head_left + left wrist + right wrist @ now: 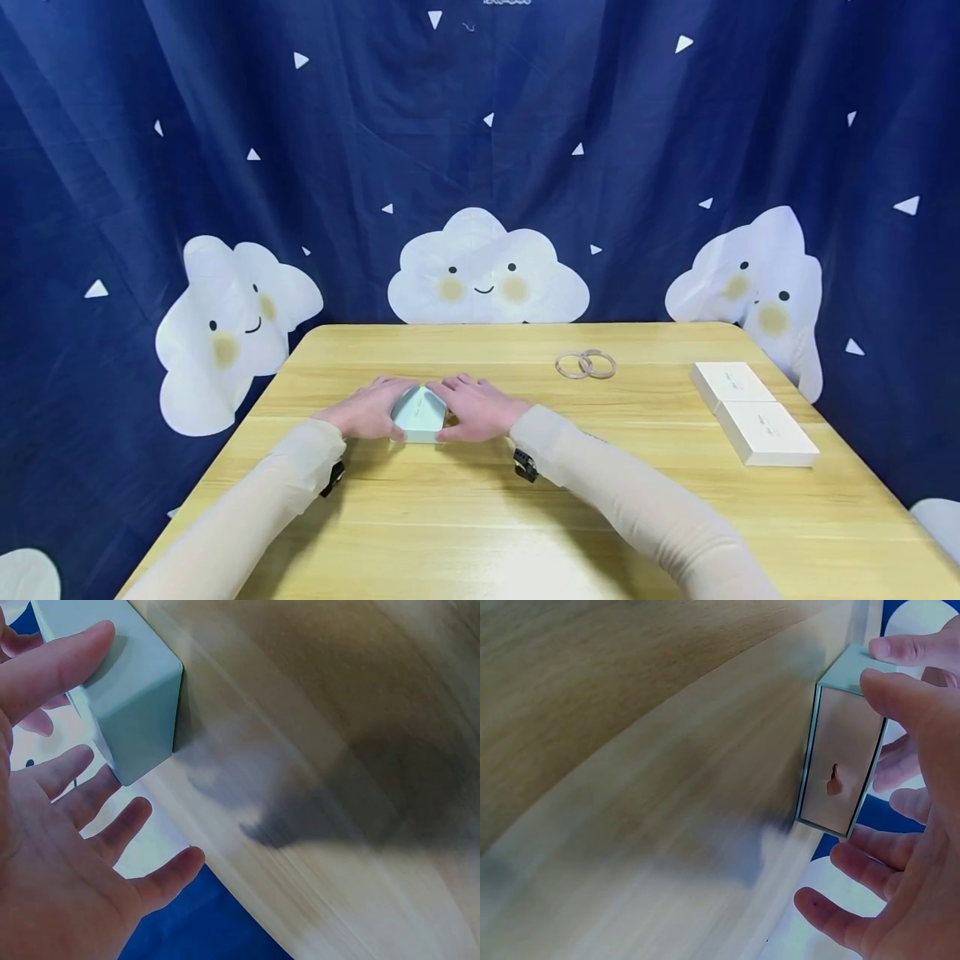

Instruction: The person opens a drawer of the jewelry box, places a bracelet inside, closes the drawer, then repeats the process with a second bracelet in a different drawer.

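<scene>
A small mint-green drawer box (418, 410) lies on the wooden table, left of the middle. My left hand (372, 408) grips its left end, the thumb against the near side and the fingers at the far side. At the right end my right hand (478, 409) grips it the same way. The right wrist view shows the pinkish-brown end of the drawer (847, 735) flush in the sleeve, with a small brown pull tab (834, 782). In the left wrist view the sleeve's other end (142, 720) is plain green. The box's contents are hidden.
Two pale pink bangles (573, 365) overlap on the table, behind and to the right of the hands. Near the right edge lie two white boxes (767, 427) end to end with small print on top. A dark blue cloud-patterned curtain (480, 150) hangs behind the table.
</scene>
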`<state>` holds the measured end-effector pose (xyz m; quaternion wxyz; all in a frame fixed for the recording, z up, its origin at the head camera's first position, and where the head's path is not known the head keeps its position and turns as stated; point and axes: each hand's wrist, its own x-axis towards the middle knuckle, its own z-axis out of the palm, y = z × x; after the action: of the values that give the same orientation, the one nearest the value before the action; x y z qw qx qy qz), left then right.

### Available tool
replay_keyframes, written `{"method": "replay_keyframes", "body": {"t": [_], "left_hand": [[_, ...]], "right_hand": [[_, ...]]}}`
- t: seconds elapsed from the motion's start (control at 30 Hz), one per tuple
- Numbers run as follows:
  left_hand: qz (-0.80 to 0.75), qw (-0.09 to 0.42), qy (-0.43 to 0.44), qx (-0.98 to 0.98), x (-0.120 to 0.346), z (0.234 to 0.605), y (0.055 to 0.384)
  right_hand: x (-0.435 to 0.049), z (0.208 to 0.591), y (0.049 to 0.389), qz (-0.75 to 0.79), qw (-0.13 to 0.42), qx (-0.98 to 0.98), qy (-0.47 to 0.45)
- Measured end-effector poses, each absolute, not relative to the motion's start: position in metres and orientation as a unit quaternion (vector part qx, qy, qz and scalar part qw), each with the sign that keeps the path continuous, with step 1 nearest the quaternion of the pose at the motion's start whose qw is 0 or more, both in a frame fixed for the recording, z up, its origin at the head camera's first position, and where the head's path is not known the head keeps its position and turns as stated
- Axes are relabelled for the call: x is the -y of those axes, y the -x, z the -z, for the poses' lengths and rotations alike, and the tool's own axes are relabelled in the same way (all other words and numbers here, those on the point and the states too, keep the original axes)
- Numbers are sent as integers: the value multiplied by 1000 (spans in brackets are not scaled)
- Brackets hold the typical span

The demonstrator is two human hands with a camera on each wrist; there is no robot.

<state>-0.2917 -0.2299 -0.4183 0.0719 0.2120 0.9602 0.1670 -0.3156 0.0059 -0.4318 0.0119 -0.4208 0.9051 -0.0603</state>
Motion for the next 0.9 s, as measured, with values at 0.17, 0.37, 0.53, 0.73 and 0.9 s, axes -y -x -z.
{"method": "replay_keyframes", "body": {"t": [0.17,0.37,0.53,0.73,0.9], "left_hand": [[-173,76,-208,-960,229,418,292],[-198,82,-207,-955,225,415,290],[-182,76,-187,-962,212,415,291],[-139,81,-137,-977,198,423,293],[-114,80,-116,-984,188,423,291]], "right_hand": [[-6,432,315,55,7,-908,416],[-9,432,313,72,15,-906,416],[-17,429,311,82,31,-909,407],[-30,431,312,83,42,-912,400],[-41,433,312,85,45,-917,387]]}}
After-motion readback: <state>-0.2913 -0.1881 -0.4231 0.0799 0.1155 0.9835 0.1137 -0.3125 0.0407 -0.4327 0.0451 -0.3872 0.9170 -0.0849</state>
